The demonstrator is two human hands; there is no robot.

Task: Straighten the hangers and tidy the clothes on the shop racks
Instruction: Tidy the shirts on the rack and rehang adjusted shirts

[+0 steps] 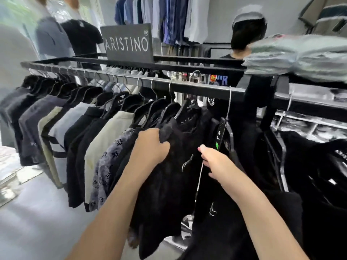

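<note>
Our left hand [152, 145] clutched black shirt [174, 175] at shoulder, fingers curled into cloth, likely to square it on hanger [189, 109]. Our right hand [212, 160] pushed between neighbouring dark garments [234, 212], thumb up, fingertips hidden; we could not tell its grip. Probably parting them for room. Shirt hung midway along rail [187, 89], below brand sign [127, 44].

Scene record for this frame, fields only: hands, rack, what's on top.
setting: shop rack, black rail, clothes on hangers
left hand: grips black T-shirt near its shoulder
right hand: holds edge of next black garment
hanger hooks: unevenly spaced along rail
on top of rack: ARISTINO sign; folded clothes pile at the right end
background: another person behind rack
</note>
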